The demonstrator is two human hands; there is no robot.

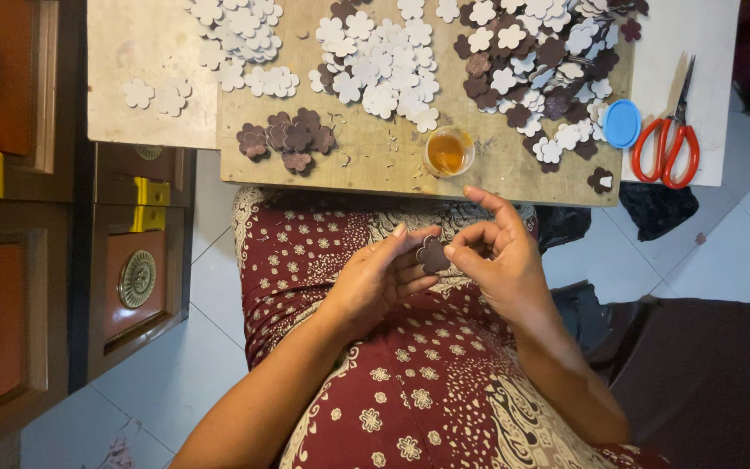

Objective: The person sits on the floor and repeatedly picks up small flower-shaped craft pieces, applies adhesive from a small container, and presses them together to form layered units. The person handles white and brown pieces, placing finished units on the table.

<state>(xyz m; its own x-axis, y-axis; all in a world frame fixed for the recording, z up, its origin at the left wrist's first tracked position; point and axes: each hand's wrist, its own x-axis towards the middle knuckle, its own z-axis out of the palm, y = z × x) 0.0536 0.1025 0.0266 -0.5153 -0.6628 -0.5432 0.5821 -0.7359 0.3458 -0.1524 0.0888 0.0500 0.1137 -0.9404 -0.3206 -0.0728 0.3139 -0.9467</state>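
While the left hand (379, 282) and right hand (496, 256) both pinch the brown flower cutout (432, 254) between them, the glue cup (447, 153) sits straight ahead, nearer the right.

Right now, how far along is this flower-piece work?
Looks early. A small cluster of brown flower pieces sits apart at the board's near edge, possibly finished. In hand: the left hand and right hand pinch one brown flower piece over the lap, near an open pot of amber glue. Left: large heaps of white pieces and mixed brown-and-white pieces seem untouched.
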